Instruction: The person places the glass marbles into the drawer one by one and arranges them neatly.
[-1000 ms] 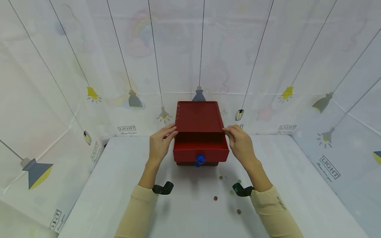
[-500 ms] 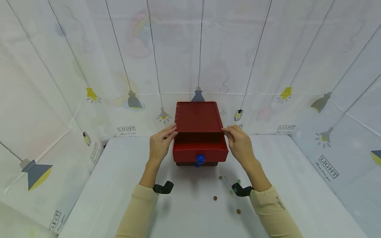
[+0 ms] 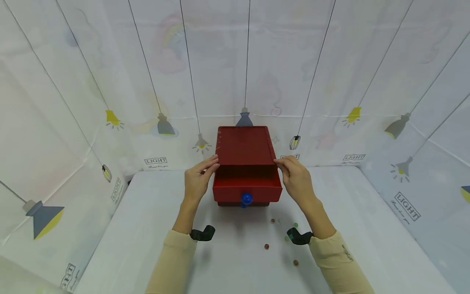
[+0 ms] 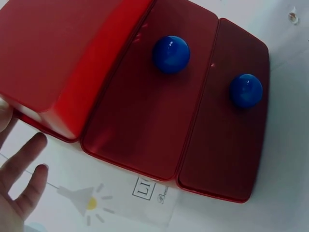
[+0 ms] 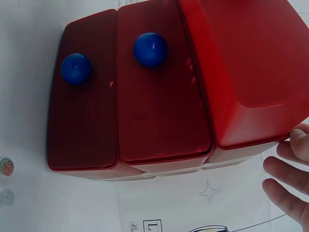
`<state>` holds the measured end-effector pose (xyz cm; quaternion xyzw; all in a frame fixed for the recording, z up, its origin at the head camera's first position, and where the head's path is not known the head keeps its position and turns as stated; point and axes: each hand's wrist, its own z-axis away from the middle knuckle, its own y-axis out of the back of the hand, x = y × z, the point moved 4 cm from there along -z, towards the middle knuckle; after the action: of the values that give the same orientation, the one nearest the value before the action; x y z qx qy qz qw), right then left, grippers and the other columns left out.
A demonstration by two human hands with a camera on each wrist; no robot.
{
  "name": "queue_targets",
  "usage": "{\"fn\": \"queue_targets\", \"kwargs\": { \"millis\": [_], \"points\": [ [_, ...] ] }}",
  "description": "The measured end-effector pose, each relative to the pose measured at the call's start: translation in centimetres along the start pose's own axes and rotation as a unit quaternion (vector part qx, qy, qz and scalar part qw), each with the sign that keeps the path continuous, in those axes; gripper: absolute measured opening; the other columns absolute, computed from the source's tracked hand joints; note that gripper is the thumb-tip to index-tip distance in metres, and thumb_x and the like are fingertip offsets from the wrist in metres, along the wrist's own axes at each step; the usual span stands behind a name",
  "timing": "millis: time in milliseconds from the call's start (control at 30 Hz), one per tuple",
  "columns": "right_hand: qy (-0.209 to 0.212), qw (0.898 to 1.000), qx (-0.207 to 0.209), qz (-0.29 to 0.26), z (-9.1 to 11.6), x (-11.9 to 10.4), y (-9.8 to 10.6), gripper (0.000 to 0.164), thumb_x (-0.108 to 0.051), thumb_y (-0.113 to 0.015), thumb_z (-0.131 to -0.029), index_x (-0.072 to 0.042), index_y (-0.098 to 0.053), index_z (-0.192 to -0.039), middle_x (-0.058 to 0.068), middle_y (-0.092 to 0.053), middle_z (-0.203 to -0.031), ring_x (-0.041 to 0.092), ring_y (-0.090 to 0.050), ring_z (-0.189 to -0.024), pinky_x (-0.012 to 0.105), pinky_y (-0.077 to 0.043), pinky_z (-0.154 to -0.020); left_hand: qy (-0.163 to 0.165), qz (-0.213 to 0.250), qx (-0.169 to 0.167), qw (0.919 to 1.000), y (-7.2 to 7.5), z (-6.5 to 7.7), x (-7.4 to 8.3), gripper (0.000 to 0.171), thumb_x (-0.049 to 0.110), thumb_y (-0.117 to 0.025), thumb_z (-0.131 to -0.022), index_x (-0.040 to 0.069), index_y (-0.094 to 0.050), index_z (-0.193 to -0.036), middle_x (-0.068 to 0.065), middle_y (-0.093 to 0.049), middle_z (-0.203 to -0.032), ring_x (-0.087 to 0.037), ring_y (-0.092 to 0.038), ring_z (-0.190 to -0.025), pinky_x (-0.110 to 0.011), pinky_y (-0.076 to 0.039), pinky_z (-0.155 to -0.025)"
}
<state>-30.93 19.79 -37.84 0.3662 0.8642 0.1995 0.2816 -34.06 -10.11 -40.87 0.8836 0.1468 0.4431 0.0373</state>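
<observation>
- A red three-drawer cabinet (image 3: pixel 244 145) stands midway along the back edge of the worktop (image 3: pixel 128 245).
- Its top drawer (image 3: pixel 235 194) juts out; the lower drawers (image 4: pixel 145 96), blue-knobbed, sit closed.
- Left hand (image 3: pixel 196 180) pinches the cabinet's upper left front edge.
- Right hand (image 3: pixel 297 180) pinches the right one.
- Small round pieces (image 3: pixel 267 246), brown and green, lie before it.

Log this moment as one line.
Left hand: at left front of glossy red three-drawer cabinet; right hand: at right front; top drawer: open; lower drawers: closed
</observation>
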Motion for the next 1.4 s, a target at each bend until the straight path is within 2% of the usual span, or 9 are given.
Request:
{"fn": "queue_targets", "kwargs": {
  "millis": [133, 400, 567, 700, 833, 933, 1100, 1267, 1400],
  "points": [
    [0.001, 1.0, 0.0, 0.0, 0.1, 0.0, 0.2, 0.016, -0.002, -0.064, -0.096, -0.003, -0.075, -0.108, 0.01, -0.071, -0.098, 0.022, -0.067, -0.086, 0.042, -0.06, -0.079, -0.004, 0.002, 0.009, 0.9999, -0.1, 0.0, 0.1, 0.023, 0.022, -0.077, -0.088, 0.013, -0.079, -0.109, -0.002, -0.075, -0.119, -0.021, -0.073, -0.1, -0.012, -0.042, -0.056],
    [-0.006, 1.0, -0.006, 0.002, 0.6, 0.0, 0.1, 0.016, -0.004, -0.065, -0.096, -0.004, -0.075, -0.109, 0.009, -0.071, -0.098, 0.021, -0.066, -0.085, 0.041, -0.061, -0.077, -0.016, 0.004, 0.006, 0.9998, -0.3, 0.6, 1.3, 0.02, 0.006, -0.074, -0.089, 0.0, -0.077, -0.108, -0.015, -0.072, -0.122, -0.031, -0.07, -0.11, -0.009, -0.044, -0.063],
    [0.0, 1.0, -0.005, 0.0, 0.6, 0.1, -0.1, 0.017, -0.004, -0.065, -0.095, -0.004, -0.074, -0.109, 0.009, -0.071, -0.097, 0.02, -0.065, -0.083, 0.04, -0.06, -0.074, -0.034, 0.004, 0.002, 0.9994, 0.2, 0.7, 2.5, 0.019, 0.002, -0.073, -0.089, -0.003, -0.076, -0.108, -0.019, -0.071, -0.121, -0.031, -0.067, -0.093, -0.011, -0.037, -0.061],
    [0.004, 1.0, -0.005, -0.008, 0.3, 0.0, -0.1, 0.017, -0.003, -0.065, -0.096, -0.003, -0.074, -0.11, 0.01, -0.071, -0.098, 0.021, -0.064, -0.082, 0.041, -0.06, -0.074, -0.047, 0.006, -0.003, 0.9989, 0.4, 0.3, 2.7, 0.019, 0.002, -0.072, -0.09, -0.003, -0.076, -0.107, -0.019, -0.072, -0.12, -0.032, -0.065, -0.081, -0.013, -0.042, -0.061],
    [-0.001, 1.0, -0.009, -0.011, -0.3, 0.1, -0.1, 0.018, -0.004, -0.064, -0.096, -0.002, -0.074, -0.112, 0.012, -0.071, -0.1, 0.023, -0.065, -0.084, 0.043, -0.061, -0.075, -0.036, 0.038, -0.017, 0.9985, 0.4, -0.2, 2.4, 0.02, 0.003, -0.07, -0.092, -0.004, -0.074, -0.11, -0.019, -0.07, -0.123, -0.03, -0.065, -0.072, -0.016, -0.053, -0.06],
    [-0.009, 1.0, -0.021, -0.012, -0.5, 0.2, 0.0, 0.019, -0.005, -0.064, -0.097, -0.003, -0.074, -0.113, 0.012, -0.072, -0.102, 0.024, -0.066, -0.087, 0.043, -0.06, -0.076, -0.022, 0.068, -0.022, 0.9972, 0.4, -0.3, 2.2, 0.02, 0.003, -0.07, -0.092, -0.006, -0.074, -0.11, -0.02, -0.069, -0.124, -0.018, -0.069, -0.076, -0.019, -0.055, -0.059],
    [-0.021, 0.999, -0.048, -0.015, -0.3, 0.0, 0.2, 0.021, -0.006, -0.063, -0.097, -0.004, -0.072, -0.116, 0.012, -0.073, -0.106, 0.026, -0.068, -0.094, 0.044, -0.06, -0.081, -0.012, 0.086, -0.017, 0.9961, 0.4, 0.1, 2.0, 0.02, 0.004, -0.071, -0.092, -0.007, -0.074, -0.108, -0.02, -0.07, -0.123, -0.001, -0.063, -0.066, -0.015, -0.052, -0.057],
    [-0.045, 0.996, -0.08, -0.013, 0.2, 0.1, 0.4, 0.025, -0.008, -0.06, -0.1, -0.006, -0.069, -0.123, 0.013, -0.071, -0.113, 0.028, -0.068, -0.101, 0.046, -0.059, -0.088, 0.001, 0.095, -0.017, 0.9953, 0.0, 0.3, 1.4, 0.021, 0.007, -0.072, -0.092, -0.004, -0.075, -0.109, -0.017, -0.071, -0.124, -0.004, -0.063, -0.066, -0.018, -0.053, -0.056],
    [-0.056, 0.994, -0.088, -0.015, 0.5, 0.3, 0.7, 0.028, -0.008, -0.056, -0.102, -0.003, -0.064, -0.128, 0.015, -0.07, -0.115, 0.028, -0.069, -0.097, 0.046, -0.06, -0.085, 0.012, 0.1, -0.023, 0.9946, -0.1, 0.4, 1.3, 0.022, 0.008, -0.072, -0.092, -0.004, -0.074, -0.111, -0.016, -0.07, -0.125, -0.009, -0.064, -0.07, -0.019, -0.053, -0.057]
  ]
}}
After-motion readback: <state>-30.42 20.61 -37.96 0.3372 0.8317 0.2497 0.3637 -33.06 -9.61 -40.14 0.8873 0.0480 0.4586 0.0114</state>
